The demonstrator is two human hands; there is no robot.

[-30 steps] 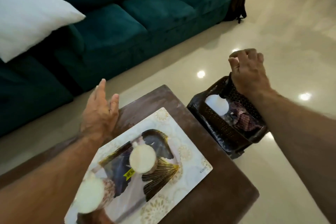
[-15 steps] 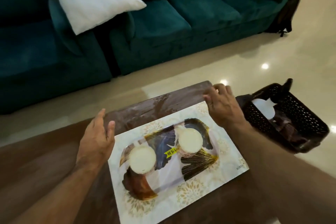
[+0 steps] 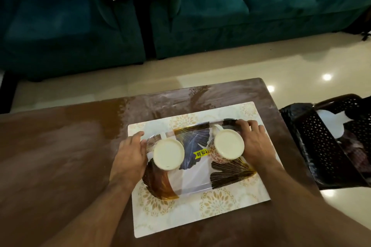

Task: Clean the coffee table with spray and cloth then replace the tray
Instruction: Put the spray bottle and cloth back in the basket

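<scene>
Brown coffee table (image 3: 60,156) carries a pale placemat (image 3: 230,206) near its right edge, and the leaf-print tray (image 3: 192,178) lies on that mat. My left hand (image 3: 129,156) grips the tray's left end, my right hand (image 3: 254,144) its right end — two upturned cups (image 3: 168,154) between them.

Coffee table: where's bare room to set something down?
Free: the coffee table top left of the placemat, and the strip between the placemat and the sofa-side edge. Crowded: the tray with two mugs, left hand and right hand on its ends.
</scene>
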